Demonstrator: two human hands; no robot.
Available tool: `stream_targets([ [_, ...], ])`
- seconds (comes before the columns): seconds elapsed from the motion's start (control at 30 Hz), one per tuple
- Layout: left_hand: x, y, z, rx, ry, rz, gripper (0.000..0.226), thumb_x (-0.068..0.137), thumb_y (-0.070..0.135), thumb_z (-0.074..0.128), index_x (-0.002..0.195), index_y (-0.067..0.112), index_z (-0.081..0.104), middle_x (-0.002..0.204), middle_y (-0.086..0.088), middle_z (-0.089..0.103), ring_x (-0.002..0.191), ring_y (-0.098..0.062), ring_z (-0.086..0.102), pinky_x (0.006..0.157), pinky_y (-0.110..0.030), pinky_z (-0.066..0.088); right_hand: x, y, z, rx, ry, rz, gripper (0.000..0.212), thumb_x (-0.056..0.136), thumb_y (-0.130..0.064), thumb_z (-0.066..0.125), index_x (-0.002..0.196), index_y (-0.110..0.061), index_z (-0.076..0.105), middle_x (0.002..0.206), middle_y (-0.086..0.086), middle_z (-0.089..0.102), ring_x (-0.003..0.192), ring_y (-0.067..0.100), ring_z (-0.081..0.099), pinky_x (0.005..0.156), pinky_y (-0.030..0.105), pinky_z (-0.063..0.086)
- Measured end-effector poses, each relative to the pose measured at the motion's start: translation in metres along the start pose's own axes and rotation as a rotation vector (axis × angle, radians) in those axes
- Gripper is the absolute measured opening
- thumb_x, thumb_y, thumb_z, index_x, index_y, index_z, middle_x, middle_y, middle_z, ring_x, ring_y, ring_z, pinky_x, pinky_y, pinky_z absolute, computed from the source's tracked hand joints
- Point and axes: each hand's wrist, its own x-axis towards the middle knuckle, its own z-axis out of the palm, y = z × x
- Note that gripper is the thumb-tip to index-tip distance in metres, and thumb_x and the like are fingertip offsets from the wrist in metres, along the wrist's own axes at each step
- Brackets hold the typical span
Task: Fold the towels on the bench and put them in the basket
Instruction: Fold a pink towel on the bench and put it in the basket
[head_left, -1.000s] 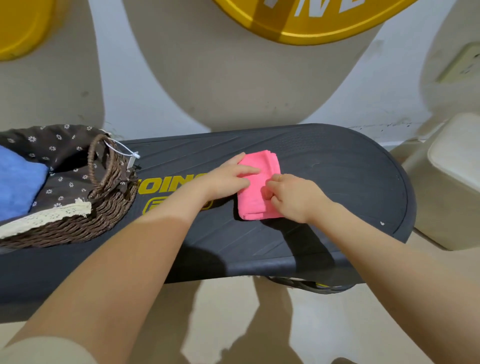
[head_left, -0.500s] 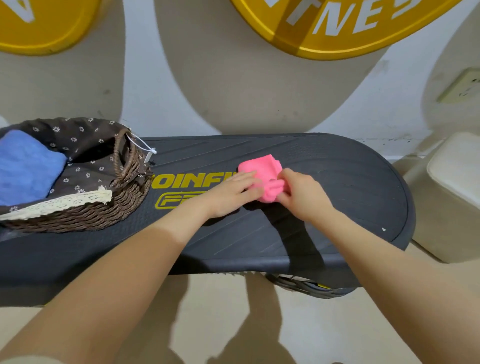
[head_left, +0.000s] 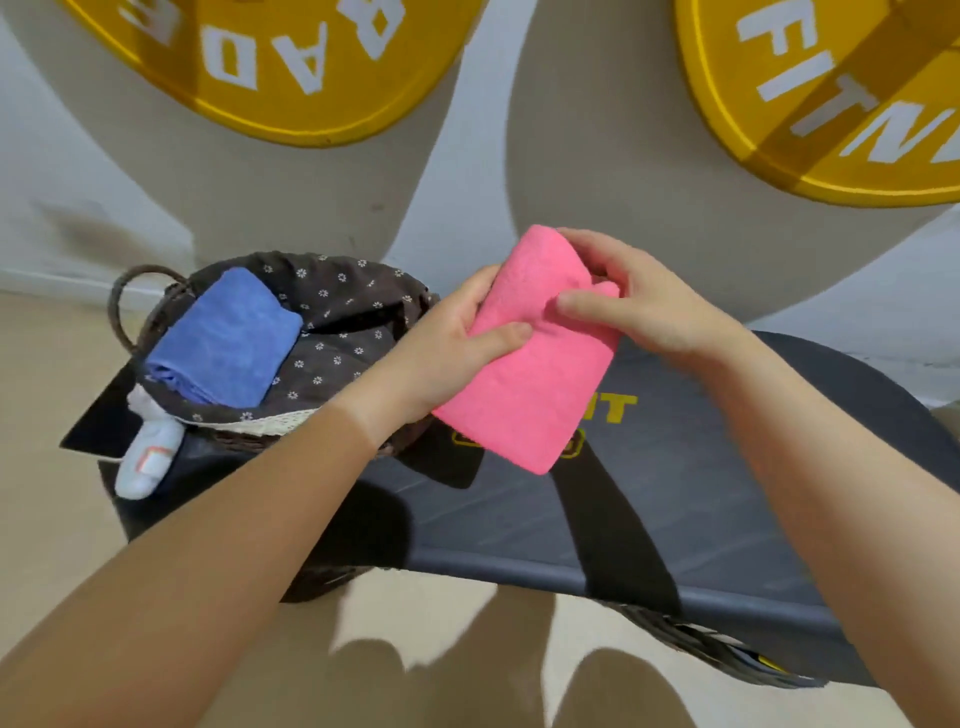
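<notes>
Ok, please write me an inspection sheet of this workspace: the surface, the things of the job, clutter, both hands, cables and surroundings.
Surface: dark bench with yellow lettering, partly covered by the towel.
Job's things: folded pink towel held above the bench, beside the basket; folded blue towel lies inside the wicker basket, which has a dotted brown lining.
Clutter: white object with an orange mark and a flat black item beside the basket.
Hands: left hand grips the pink towel's left side; right hand grips its upper right part.
Cables: nothing seen.
Surroundings: wall with two yellow lettered discs; beige floor.
</notes>
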Motion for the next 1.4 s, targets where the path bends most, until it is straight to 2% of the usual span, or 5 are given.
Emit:
stream_targets([
  [0.6,-0.081,-0.057,-0.197,0.722,0.334,-0.339,0.064,0.079,0.023,0.070,0.133,0.022,0.034,0.122,-0.006,0.049,0.109,-0.025,0.049,0.089,-0.036,0.040,0.191,-0.025,0.217,-0.374,-0.202,0.204,0.014,0.096,-0.009,0.036,0.087,-0.012,0.045,0.078,-0.002,0.048,0.089,0.017,0.045,0.071,0.026,0.034],
  [0.83,-0.071,-0.059,-0.204,1.141,0.184,-0.576,0.044,0.092,0.015,0.052,0.131,0.019,0.032,0.125,-0.014,0.038,0.087,-0.030,0.049,0.064,-0.036,0.038,0.213,-0.018,0.261,-0.591,-0.094,0.267,0.003,0.094,-0.009,0.031,0.096,-0.009,0.032,0.122,0.024,0.054,0.112,0.036,0.052,0.086,0.039,0.037],
  [0.93,-0.071,-0.074,-0.200,1.633,0.231,-0.332,0.044,0.056,0.015,0.072,0.098,0.015,0.060,0.095,-0.008,0.057,0.081,-0.027,0.057,0.065,-0.034,0.034,0.209,-0.007,0.271,-0.764,-0.040,0.257,0.007,0.093,-0.010,0.034,0.100,-0.010,0.033,0.123,0.019,0.054,0.114,0.035,0.051,0.084,0.042,0.036],
  [1.07,-0.064,-0.072,-0.201,1.729,-0.299,-0.005,0.023,0.076,0.010,0.055,0.095,0.017,0.064,0.102,-0.005,0.056,0.097,-0.027,0.053,0.080,-0.034,0.029,0.208,-0.004,0.266,-0.926,0.158,0.141,0.022,0.097,-0.014,0.034,0.115,-0.005,0.041,0.123,0.016,0.051,0.114,0.033,0.049,0.083,0.040,0.040],
  [1.4,-0.054,-0.079,-0.212,1.323,-0.663,-0.613,0.084,0.071,0.082,-0.001,0.134,0.044,0.040,0.133,-0.003,0.047,0.124,-0.026,0.032,0.106,-0.043,0.023,0.185,0.012,0.248,-0.368,-0.193,0.198,0.050,0.075,0.015,0.028,0.115,-0.003,0.050,0.082,-0.001,0.052,0.089,0.021,0.050,0.079,0.030,0.047],
])
